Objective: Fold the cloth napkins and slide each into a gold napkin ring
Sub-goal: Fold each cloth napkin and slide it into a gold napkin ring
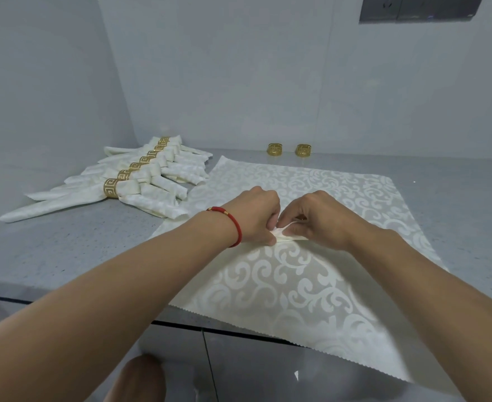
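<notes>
Head view: left hand [256,216] and right hand [317,219] both pinching a pleat of the open napkin [297,285] on the table [65,242]; two loose gold rings [289,150] behind

Both forearms are showing bare, with no sleeves reaching the wrists. The left hand [257,216] is wearing a thin red cord bracelet [233,224] with small gold beads, sitting just behind it; the right hand [320,219] is wearing nothing.

Single head-worn wide-angle view, looking forward and down, close over the counter [65,242], facing the wall [239,82]
</notes>
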Motion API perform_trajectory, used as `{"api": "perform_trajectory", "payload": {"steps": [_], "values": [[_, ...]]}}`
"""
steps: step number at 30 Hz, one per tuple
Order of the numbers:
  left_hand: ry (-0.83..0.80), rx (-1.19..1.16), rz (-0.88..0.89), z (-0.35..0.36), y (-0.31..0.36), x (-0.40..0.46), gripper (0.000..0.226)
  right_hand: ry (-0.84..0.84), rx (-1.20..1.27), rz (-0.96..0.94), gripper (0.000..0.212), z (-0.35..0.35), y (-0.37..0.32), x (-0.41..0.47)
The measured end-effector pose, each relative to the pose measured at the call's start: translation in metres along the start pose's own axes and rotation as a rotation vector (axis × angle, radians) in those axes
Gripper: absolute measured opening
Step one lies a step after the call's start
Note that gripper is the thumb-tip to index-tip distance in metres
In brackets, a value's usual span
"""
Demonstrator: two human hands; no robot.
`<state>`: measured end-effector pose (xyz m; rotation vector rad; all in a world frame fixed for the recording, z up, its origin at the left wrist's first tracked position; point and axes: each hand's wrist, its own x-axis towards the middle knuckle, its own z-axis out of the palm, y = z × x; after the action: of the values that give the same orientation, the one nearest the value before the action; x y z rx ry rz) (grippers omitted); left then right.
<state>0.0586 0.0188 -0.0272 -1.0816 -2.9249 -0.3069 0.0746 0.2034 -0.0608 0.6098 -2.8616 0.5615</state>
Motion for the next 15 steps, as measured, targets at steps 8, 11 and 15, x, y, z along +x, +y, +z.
{"api": "perform_trajectory", "payload": {"steps": [8,11,15], "values": [[-0.008,0.18,0.059,0.0,0.013,0.005,0.032,-0.002,0.171,0.058,0.027,0.0,0.006,-0.005],[-0.003,0.175,0.028,0.002,0.01,0.005,0.034,-0.035,0.183,0.051,0.03,-0.002,0.005,-0.004],[0.03,0.205,0.053,0.008,0.009,0.007,0.036,-0.123,0.176,0.084,0.029,-0.019,-0.002,-0.005]]}}
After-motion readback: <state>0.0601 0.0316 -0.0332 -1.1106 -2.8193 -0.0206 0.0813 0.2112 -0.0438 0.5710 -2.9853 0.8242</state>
